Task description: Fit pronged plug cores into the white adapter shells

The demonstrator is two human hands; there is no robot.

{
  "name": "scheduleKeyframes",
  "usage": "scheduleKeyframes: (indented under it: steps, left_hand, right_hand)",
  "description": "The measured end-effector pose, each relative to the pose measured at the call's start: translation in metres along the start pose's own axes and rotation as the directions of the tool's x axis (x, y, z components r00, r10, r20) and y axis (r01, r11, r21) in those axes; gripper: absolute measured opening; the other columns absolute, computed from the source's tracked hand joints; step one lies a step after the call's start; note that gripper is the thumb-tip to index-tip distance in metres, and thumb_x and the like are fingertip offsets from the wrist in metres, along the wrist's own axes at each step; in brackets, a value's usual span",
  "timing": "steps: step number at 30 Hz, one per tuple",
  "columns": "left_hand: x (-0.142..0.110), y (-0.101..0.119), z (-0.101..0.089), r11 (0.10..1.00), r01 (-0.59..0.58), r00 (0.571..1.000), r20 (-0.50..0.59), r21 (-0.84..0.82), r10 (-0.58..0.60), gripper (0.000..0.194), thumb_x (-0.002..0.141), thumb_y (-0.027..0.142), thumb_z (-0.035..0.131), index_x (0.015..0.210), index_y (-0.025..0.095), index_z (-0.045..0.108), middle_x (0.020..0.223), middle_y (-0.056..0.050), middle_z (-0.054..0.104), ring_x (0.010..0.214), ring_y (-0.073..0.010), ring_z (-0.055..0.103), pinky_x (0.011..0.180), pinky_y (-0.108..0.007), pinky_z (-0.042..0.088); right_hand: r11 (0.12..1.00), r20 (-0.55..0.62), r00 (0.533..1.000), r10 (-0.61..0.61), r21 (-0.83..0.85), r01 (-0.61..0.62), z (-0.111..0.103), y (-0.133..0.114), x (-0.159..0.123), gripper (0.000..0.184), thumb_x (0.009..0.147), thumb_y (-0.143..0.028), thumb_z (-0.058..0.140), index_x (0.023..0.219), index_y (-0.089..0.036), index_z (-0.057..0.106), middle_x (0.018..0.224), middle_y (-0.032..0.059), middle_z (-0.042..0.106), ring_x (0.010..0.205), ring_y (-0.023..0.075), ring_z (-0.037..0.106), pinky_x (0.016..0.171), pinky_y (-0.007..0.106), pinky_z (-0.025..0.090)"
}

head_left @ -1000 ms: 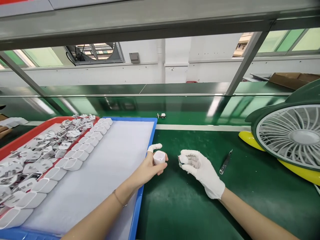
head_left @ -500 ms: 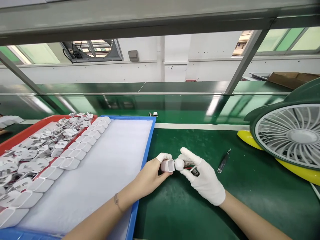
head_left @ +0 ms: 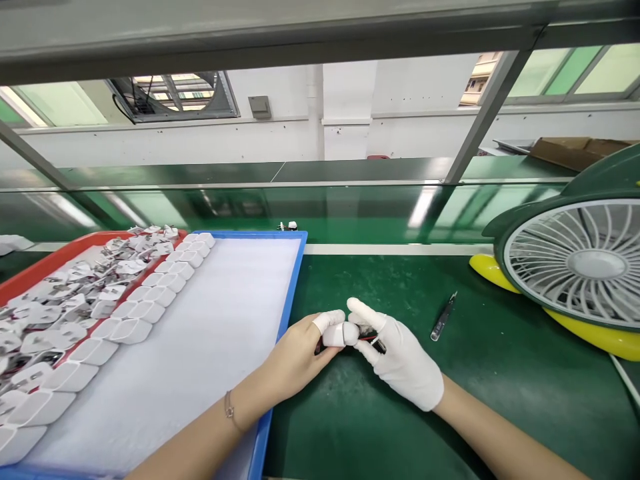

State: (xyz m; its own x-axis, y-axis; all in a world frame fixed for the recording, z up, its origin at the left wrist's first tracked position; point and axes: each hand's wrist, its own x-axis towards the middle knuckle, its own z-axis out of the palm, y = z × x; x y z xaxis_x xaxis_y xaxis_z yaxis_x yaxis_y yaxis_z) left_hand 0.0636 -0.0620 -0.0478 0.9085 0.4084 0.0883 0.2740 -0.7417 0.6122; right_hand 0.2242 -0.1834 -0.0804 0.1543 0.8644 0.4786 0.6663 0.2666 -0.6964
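A wide green worktop (head_left: 450, 413) carries everything here. On the person's right stands a big round fan with a green and yellow frame and a white grille (head_left: 575, 267), turned toward the work spot, likely to blow air over it.

On the left sits a large blue plastic tray lined with white foam (head_left: 210, 333). A neat row of small white plastic shells (head_left: 145, 310) runs along its left side, lined up so each one is easy to pick. Beside it is a red plastic tray (head_left: 30, 277) heaped with loose white plug parts with metal bits (head_left: 65, 307).

The two hands meet in the middle, just right of the blue tray. The left hand (head_left: 295, 353) is bare but for a white cover on one finger, and its fingers pinch a small white plastic shell (head_left: 334, 335). The right hand (head_left: 400, 360) wears a white glove, and its fingers pinch a small inner part with red and black bits (head_left: 373, 341), pressed against the shell's open end. I cannot tell if that part is already inside.

A thin dark metal hand tool (head_left: 443, 317) lies on the worktop near the right hand, close enough to grab.
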Motion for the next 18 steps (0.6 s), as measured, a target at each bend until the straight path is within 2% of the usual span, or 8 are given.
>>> scheduleKeyframes:
  steps: [5, 8, 11, 13, 15, 16, 18]
  left_hand:
    - [-0.001, 0.002, 0.002, 0.999, -0.018, 0.999, 0.032, 0.051, 0.017, 0.032, 0.09, 0.034, 0.049, 0.12, 0.02, 0.05, 0.096, -0.007, 0.062, 0.089, -0.0216, 0.061, 0.073, -0.032, 0.05]
    - [-0.002, 0.004, 0.003, 0.998, -0.021, 0.999, 0.039, 0.059, 0.019, 0.03, 0.09, 0.034, 0.048, 0.117, 0.02, 0.052, 0.094, -0.007, 0.062, 0.086, -0.0212, 0.061, 0.07, -0.031, 0.049]
    - [-0.001, 0.005, 0.002, 1.0, 0.021, 1.0, 0.014, 0.016, -0.021, 0.032, 0.089, 0.035, 0.05, 0.119, 0.023, 0.051, 0.091, -0.004, 0.063, 0.077, -0.0186, 0.06, 0.066, -0.029, 0.048]
    - [0.001, 0.003, 0.0, 0.997, 0.076, 0.997, -0.021, -0.018, -0.076, 0.034, 0.088, 0.035, 0.052, 0.12, 0.024, 0.05, 0.087, -0.002, 0.063, 0.07, -0.0166, 0.059, 0.063, -0.028, 0.047]
    - [0.003, 0.0, -0.003, 0.99, 0.13, 0.989, -0.067, -0.046, -0.133, 0.035, 0.086, 0.034, 0.054, 0.12, 0.023, 0.05, 0.085, -0.001, 0.064, 0.066, -0.0152, 0.058, 0.062, -0.027, 0.046]
    - [0.004, -0.002, -0.004, 0.987, 0.149, 0.984, -0.09, -0.06, -0.154, 0.036, 0.086, 0.034, 0.055, 0.12, 0.023, 0.05, 0.085, -0.001, 0.065, 0.065, -0.0147, 0.057, 0.062, -0.027, 0.047]
    - [0.006, -0.006, -0.006, 0.982, 0.165, 0.976, -0.125, -0.093, -0.176, 0.038, 0.085, 0.034, 0.056, 0.12, 0.023, 0.049, 0.089, -0.001, 0.066, 0.064, -0.014, 0.057, 0.062, -0.026, 0.047]
  right_hand:
    - [0.994, 0.093, 0.991, 0.098, 0.038, -0.102, 0.0, 0.0, 0.0, 0.072, 0.088, -0.01, 0.047, 0.146, -0.04, 0.016, 0.096, 0.0013, 0.061, 0.079, 0.0204, 0.057, 0.075, 0.04, 0.049]
    - [0.989, 0.117, 0.983, 0.142, 0.031, -0.147, 0.0, 0.003, -0.003, 0.07, 0.088, -0.011, 0.047, 0.146, -0.039, 0.02, 0.094, 0.0019, 0.062, 0.08, 0.0216, 0.057, 0.074, 0.042, 0.049]
    - [0.983, 0.072, 0.984, 0.162, 0.08, -0.168, -0.001, 0.005, -0.003, 0.061, 0.086, -0.013, 0.052, 0.139, -0.037, 0.036, 0.1, 0.0031, 0.061, 0.086, 0.0214, 0.058, 0.08, 0.042, 0.048]
    - [0.957, 0.019, 0.975, 0.222, 0.188, -0.221, -0.004, 0.005, 0.0, 0.047, 0.085, -0.016, 0.057, 0.127, -0.035, 0.052, 0.111, 0.0039, 0.058, 0.095, 0.0213, 0.057, 0.085, 0.04, 0.047]
    - [0.863, 0.007, 0.942, 0.337, 0.399, -0.312, -0.009, 0.003, 0.005, 0.036, 0.084, -0.02, 0.061, 0.117, -0.032, 0.057, 0.123, 0.004, 0.053, 0.102, 0.0214, 0.056, 0.089, 0.039, 0.047]
    - [0.777, 0.03, 0.917, 0.397, 0.52, -0.354, -0.012, 0.002, 0.007, 0.033, 0.085, -0.022, 0.061, 0.116, -0.03, 0.056, 0.125, 0.0043, 0.051, 0.101, 0.0208, 0.057, 0.087, 0.038, 0.048]
    - [0.579, 0.12, 0.869, 0.481, 0.7, -0.417, -0.017, 0.001, 0.012, 0.035, 0.087, -0.025, 0.059, 0.12, -0.029, 0.05, 0.121, 0.0053, 0.053, 0.085, 0.0164, 0.06, 0.074, 0.034, 0.051]
